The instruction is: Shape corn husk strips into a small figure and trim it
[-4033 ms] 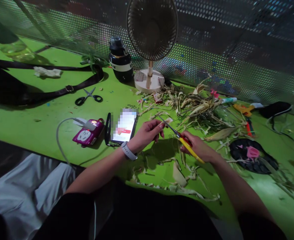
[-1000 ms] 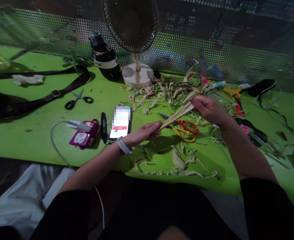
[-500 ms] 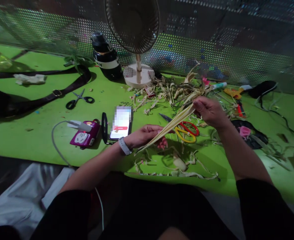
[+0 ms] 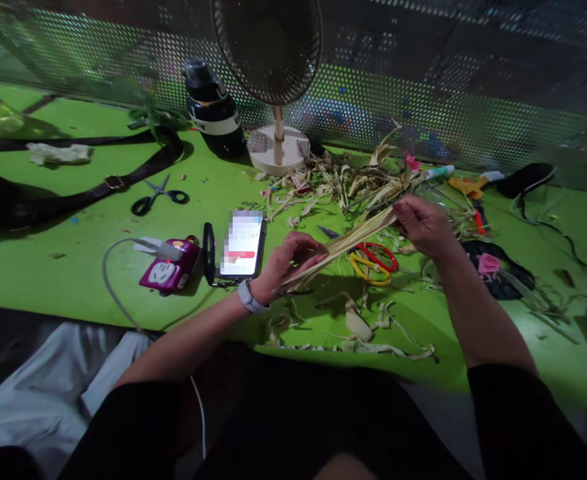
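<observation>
A bundle of long pale plant strips (image 4: 356, 238) stretches slantwise between my hands above the green table. Its upper right end is pinched in my right hand (image 4: 420, 223), fingers closed. My left hand (image 4: 293, 261) is curled round the lower left part, and loose tips hang past its palm. Just behind and below the bundle lie scissors with red and yellow handles (image 4: 373, 263), partly covered by the strips. A heap of dry husks and scraps (image 4: 348, 183) spreads beyond my right hand. More peelings (image 4: 358, 323) lie near the table's front edge.
On the green table (image 4: 88, 267) are a phone (image 4: 243, 243), a purple power socket (image 4: 170, 267) with a cable, black scissors (image 4: 160, 195) and a dark strap (image 4: 138, 175). A bottle (image 4: 216, 113) and a fan (image 4: 277, 150) stand behind. A black tray (image 4: 503, 283) is at right.
My left hand has turned and risen a little, its fingers now curling over the strips. My right hand has shifted slightly right with its end of the bundle.
</observation>
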{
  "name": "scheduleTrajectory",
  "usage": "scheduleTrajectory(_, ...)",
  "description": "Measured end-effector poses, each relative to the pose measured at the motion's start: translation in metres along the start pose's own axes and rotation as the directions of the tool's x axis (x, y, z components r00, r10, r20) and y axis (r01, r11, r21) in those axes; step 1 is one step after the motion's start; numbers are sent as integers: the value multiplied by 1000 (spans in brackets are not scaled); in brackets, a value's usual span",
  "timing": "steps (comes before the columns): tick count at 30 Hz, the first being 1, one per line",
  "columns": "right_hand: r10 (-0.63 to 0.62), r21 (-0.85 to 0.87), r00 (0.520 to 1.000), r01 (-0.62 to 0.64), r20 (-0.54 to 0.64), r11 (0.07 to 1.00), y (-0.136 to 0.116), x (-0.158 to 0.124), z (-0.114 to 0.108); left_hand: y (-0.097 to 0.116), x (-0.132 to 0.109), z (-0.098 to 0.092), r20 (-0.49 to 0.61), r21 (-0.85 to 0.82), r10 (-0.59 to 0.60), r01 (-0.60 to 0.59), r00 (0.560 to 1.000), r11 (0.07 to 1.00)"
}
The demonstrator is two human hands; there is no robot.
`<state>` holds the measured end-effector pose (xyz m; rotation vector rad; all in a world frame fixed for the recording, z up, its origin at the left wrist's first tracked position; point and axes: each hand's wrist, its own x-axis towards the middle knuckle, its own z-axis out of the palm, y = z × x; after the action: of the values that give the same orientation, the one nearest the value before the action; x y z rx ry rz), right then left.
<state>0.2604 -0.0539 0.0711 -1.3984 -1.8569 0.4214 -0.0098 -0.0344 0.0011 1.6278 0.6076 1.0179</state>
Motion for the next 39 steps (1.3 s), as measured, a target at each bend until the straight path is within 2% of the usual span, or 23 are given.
scheduleTrajectory(1, 3, 3, 1000, -3, 3, 1000, 0, 0, 0, 2, 0, -1, 8, 70, 31, -31, 999, 997)
scheduleTrajectory(3, 3, -4, 1000, -3, 6, 1000, -1, 0, -1, 7, 2, -4, 116, 136, 11, -27, 993, 990)
scheduleTrajectory(6, -18, -43, 1000, 18, 5, 999, -3, 0, -2, 16, 3, -8, 303, 115, -96, 64, 948, 991)
scheduleTrajectory(8, -36, -70, 999, 36, 2, 997, -5, 1, -2, 19, 4, -9, 362, 100, -140, 111, 922, 989)
scheduleTrajectory(14, -40, -90, 999, 42, 22, 995, -8, -1, -4, 15, 4, -9, 341, 53, -206, 200, 917, 978)
scheduleTrajectory(18, -43, -95, 999, 46, 31, 994, -7, -4, -7, 17, 4, -5, 314, -41, -232, 257, 921, 965)
scheduleTrajectory(23, -74, -171, 996, 81, 48, 982, -14, -3, -6, 19, 5, -1, 337, -48, -283, 317, 898, 947)
scheduleTrajectory(29, -112, -216, 993, 117, 36, 969, -20, -2, -4, 16, 3, 0, 319, 0, -240, 253, 917, 967)
scheduleTrajectory(33, -103, -209, 994, 108, 34, 972, -19, -1, -7, 13, 1, 1, 322, -69, -227, 262, 919, 963)
scheduleTrajectory(35, -99, -215, 994, 105, 41, 971, -18, 0, -8, 12, 2, 0, 335, -14, -218, 236, 917, 972)
scheduleTrajectory(37, -97, -223, 993, 108, 60, 969, -19, 1, -9, 13, 4, -2, 368, 91, -207, 186, 906, 978)
scheduleTrajectory(39, -101, -226, 992, 117, 82, 967, -20, 3, -9, 14, 6, -4, 451, 130, -224, 184, 864, 974)
